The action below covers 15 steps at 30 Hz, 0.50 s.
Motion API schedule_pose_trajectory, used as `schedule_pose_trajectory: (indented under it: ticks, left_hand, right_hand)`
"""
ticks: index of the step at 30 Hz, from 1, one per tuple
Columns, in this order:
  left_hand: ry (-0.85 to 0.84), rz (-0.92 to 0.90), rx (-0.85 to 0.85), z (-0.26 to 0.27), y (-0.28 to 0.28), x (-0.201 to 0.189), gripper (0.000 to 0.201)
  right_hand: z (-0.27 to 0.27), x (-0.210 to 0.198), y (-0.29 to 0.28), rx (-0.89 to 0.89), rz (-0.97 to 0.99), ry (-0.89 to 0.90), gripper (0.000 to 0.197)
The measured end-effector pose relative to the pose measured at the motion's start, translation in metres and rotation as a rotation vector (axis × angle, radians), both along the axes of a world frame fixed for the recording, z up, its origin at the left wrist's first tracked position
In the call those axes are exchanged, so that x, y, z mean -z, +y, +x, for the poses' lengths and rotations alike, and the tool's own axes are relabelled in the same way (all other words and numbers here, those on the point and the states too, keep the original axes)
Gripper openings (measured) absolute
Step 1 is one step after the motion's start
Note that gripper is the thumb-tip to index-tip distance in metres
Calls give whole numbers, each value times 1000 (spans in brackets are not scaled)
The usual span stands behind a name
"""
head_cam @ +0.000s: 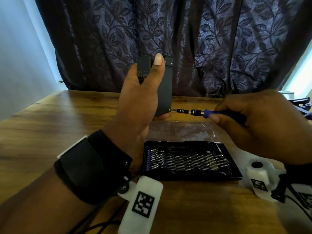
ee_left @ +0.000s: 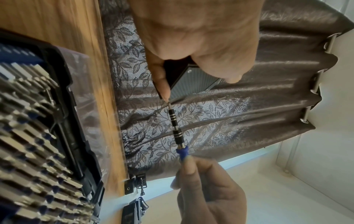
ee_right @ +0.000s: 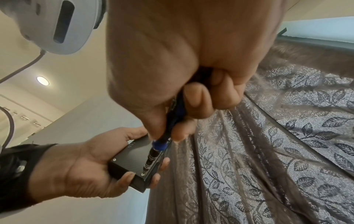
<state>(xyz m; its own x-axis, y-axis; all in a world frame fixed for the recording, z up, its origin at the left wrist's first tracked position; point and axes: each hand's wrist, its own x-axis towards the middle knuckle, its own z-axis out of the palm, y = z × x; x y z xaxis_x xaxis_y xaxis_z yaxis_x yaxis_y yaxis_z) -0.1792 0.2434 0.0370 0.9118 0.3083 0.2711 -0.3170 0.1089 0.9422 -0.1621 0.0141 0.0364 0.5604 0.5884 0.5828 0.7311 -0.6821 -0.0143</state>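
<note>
My left hand point(head_cam: 143, 92) grips a flat black box-shaped device point(head_cam: 164, 88) and holds it upright above the wooden table point(head_cam: 50, 119), thumb along its near face. My right hand point(head_cam: 244, 115) grips a precision screwdriver point(head_cam: 192, 112) with a blue collar and black banded shaft. Its tip sits at a screw in the device's lower right corner. In the right wrist view the screwdriver point(ee_right: 153, 157) meets a corner screw on the device point(ee_right: 134, 156). The left wrist view shows the screwdriver point(ee_left: 177, 130) running from the right hand's fingers point(ee_left: 191, 171) up to the device point(ee_left: 191, 78).
An open black bit case point(head_cam: 189, 160) full of several silver bits lies on the table near me, its clear lid point(head_cam: 182, 130) folded back. A dark leaf-patterned curtain point(head_cam: 185, 39) hangs behind the table. Black hardware point(head_cam: 302, 105) sits at the far right edge.
</note>
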Motion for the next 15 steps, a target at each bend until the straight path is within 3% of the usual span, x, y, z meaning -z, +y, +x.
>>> schedule_pose_trajectory:
  ticks: [5,8,12,15]
  left_hand:
    - [0,-12,37,0,1,1,29]
    - [19,-67,117,1,3,2,26]
    - [37,-154,134,4,6,5,37]
    - [18,-146,129,6,6,7,36]
  right_hand:
    - [4,2,-1,48,-65,-34,51]
    - [5,-3,-4,55,-3,-8,46]
    - [0,-6,-7,-43,160,40,33]
    - [-1,-8,-7,-38,145,37,30]
